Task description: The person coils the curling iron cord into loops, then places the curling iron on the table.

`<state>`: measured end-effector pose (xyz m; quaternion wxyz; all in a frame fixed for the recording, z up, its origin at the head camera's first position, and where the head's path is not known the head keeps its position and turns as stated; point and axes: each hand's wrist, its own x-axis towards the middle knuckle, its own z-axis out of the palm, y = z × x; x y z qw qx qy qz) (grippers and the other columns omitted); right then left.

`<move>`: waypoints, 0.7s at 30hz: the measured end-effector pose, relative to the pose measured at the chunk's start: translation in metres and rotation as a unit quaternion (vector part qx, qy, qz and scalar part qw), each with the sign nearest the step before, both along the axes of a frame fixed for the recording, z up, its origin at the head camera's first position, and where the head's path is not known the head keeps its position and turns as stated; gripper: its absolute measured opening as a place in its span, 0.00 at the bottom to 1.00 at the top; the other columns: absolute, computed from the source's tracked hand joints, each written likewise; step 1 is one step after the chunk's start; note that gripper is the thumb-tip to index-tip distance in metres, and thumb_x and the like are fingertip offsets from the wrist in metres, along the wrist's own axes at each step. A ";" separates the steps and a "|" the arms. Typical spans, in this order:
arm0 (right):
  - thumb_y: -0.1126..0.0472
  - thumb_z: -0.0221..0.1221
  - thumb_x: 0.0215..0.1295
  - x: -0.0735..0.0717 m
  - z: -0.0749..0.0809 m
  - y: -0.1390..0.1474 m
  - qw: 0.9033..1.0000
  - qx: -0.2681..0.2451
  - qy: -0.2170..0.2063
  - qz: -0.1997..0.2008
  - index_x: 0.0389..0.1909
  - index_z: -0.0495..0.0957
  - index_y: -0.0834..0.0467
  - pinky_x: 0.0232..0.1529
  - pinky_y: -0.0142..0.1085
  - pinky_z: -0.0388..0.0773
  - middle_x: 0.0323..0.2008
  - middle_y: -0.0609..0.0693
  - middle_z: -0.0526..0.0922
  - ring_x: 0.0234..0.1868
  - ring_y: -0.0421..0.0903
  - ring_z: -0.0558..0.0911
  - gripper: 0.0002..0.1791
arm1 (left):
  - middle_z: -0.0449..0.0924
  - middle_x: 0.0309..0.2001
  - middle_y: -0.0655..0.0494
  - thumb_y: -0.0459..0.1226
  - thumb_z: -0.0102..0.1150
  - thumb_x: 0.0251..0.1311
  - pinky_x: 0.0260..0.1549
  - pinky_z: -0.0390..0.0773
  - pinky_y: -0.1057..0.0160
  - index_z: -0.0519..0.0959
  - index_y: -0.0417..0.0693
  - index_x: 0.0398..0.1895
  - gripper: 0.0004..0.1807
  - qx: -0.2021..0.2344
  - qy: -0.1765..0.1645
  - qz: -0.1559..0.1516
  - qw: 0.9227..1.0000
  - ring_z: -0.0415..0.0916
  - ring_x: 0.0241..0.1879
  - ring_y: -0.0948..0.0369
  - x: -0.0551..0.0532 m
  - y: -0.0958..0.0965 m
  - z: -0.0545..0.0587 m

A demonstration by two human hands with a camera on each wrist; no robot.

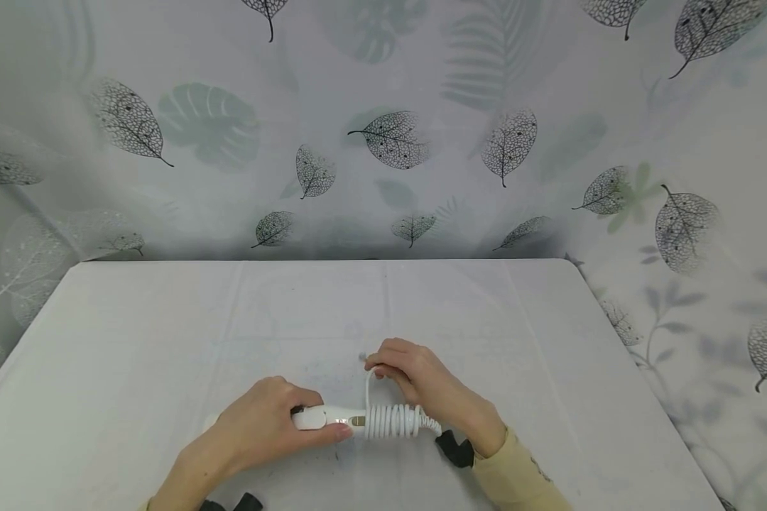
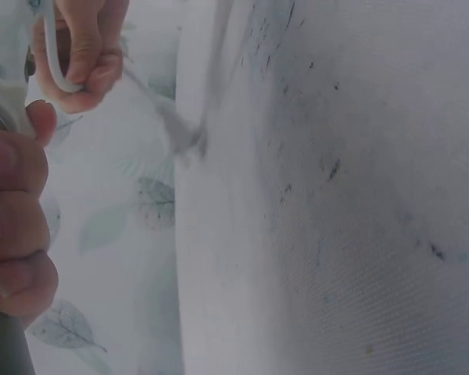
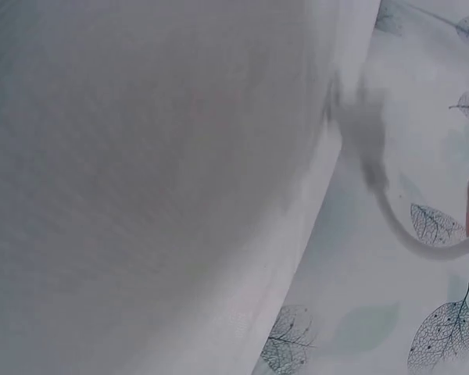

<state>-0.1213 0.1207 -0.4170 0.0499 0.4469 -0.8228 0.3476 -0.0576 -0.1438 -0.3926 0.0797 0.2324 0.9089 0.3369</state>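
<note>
My left hand (image 1: 262, 415) grips a white hair styling iron (image 1: 310, 419) that lies sideways, its thumb along the front of the body. Several turns of white cord (image 1: 393, 422) wrap round the iron's right end, beside a ribbed cord sleeve (image 1: 430, 424). From the coil, a length of cord rises to my right hand (image 1: 425, 380), whose fingertips pinch it above the iron. A blurred grey plug (image 3: 363, 133) hangs from the cord's free end in the right wrist view. In the left wrist view, curled fingers (image 2: 16, 226) wrap the iron's body, and its far end is hidden.
A white-covered table (image 1: 134, 341) lies under both hands, with small dark marks on its cloth. Behind it hangs a leaf-patterned curtain (image 1: 358, 92). Black camera mounts (image 1: 455, 448) sit at the wrists, and a beige sleeve (image 1: 518, 472) covers the right forearm.
</note>
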 end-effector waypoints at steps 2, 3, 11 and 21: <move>0.63 0.62 0.68 0.001 0.001 0.000 0.999 0.027 0.011 -0.027 0.38 0.82 0.56 0.40 0.28 0.76 0.33 0.44 0.80 0.35 0.37 0.77 0.02 | 0.59 0.13 0.78 0.71 0.60 0.52 0.17 0.61 0.73 0.72 0.71 0.15 0.23 -0.009 -0.001 -0.002 1.000 0.58 0.16 0.76 0.001 0.001 0.000; 0.61 0.62 0.68 0.001 0.001 0.001 0.998 0.041 0.015 -0.041 0.37 0.82 0.55 0.40 0.28 0.76 0.33 0.42 0.81 0.35 0.37 0.76 0.02 | 0.59 0.13 0.78 0.71 0.60 0.51 0.17 0.61 0.73 0.72 0.71 0.15 0.23 -0.014 -0.003 -0.001 1.000 0.58 0.16 0.76 0.001 0.002 0.000; 0.57 0.64 0.68 0.001 0.005 0.003 0.995 0.065 0.025 -0.073 0.35 0.81 0.50 0.33 0.27 0.71 0.29 0.38 0.78 0.29 0.32 0.71 0.02 | 0.55 0.12 0.75 0.75 0.56 0.49 0.16 0.59 0.71 0.70 0.68 0.11 0.28 -0.056 -0.024 0.025 0.998 0.55 0.15 0.75 0.002 0.005 -0.005; 0.57 0.63 0.69 0.004 0.009 0.002 0.997 0.022 0.031 -0.062 0.34 0.81 0.52 0.28 0.22 0.67 0.27 0.38 0.76 0.26 0.30 0.68 0.04 | 0.64 0.15 0.73 0.78 0.51 0.49 0.19 0.62 0.70 0.77 0.67 0.16 0.30 -0.095 -0.034 0.054 0.993 0.61 0.19 0.72 -0.001 0.005 -0.008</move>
